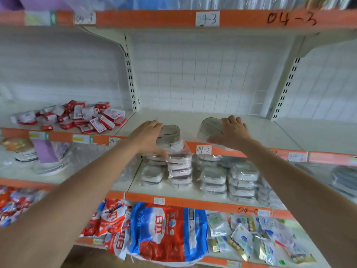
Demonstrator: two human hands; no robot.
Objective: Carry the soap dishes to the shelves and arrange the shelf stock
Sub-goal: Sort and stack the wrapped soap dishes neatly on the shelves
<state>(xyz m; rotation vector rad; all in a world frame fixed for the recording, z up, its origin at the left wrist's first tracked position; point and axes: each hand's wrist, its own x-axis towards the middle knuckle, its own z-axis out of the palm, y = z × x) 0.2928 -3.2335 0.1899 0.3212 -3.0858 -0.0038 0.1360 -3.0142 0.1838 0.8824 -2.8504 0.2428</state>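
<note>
Left hand [149, 137]: fingers curled over the near end of a soap dish [170, 135], thumb underneath, gripping it at the front edge of the middle shelf [270, 132]; dish is oval, grey ribbed lid on a white base, sealed in clear crinkled film; it tops a wrapped stack [178, 163] reaching down in front of the shelf below.

Right hand [232, 132]: fingers bent across a second soap dish [209, 127], thumb low at its near side, holding it tilted on the same shelf; same oval shape and glossy wrap.

Shelf is pale, smooth, orange-edged, with a handwritten label [203, 149] reading 04-2 between the hands; more wrapped dishes [228, 178] in stacks on the shelf beneath; small red-and-white cartons [77, 117] heaped to the left; soft printed bags [160, 231] on the lowest shelf.
</note>
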